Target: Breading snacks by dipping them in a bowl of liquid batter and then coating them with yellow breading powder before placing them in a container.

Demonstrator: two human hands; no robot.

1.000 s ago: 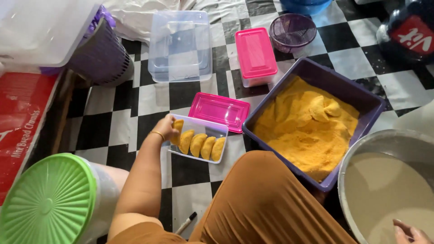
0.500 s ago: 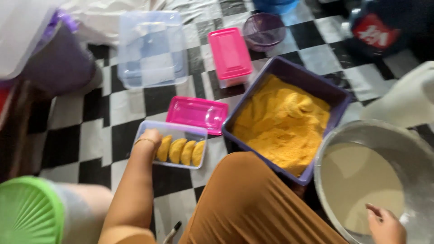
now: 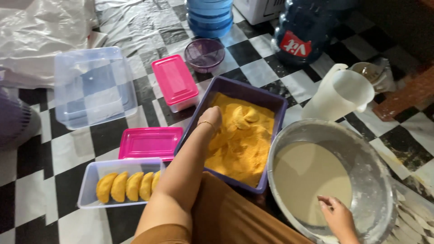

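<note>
My left hand (image 3: 211, 116) reaches over the near rim of a purple tray (image 3: 276, 135) and rests on the yellow crumbs (image 3: 239, 144) inside; its fingers are curled down out of sight. Coated half-moon pastries lie partly buried in the crumbs beyond it. My right hand (image 3: 337, 218) lies with fingers apart at the near edge of the pale batter (image 3: 307, 176) in a large metal bowl (image 3: 377, 174). Left of my arm stands a clear box (image 3: 90, 174) with a row of several yellow crumbed pastries (image 3: 126, 186). Its pink lid (image 3: 149, 142) lies just behind it.
On the checkered floor stand a closed pink-lidded box (image 3: 174, 81), a large clear container (image 3: 92, 86), a small purple strainer bowl (image 3: 204, 54), a white jug (image 3: 341, 92) and two blue water bottles (image 3: 210, 16). My brown-clad knee (image 3: 226, 217) is in front.
My left hand has left the clear box of pastries and moved right into the purple crumb tray. The view has swung right. My right hand stays at the bowl.
</note>
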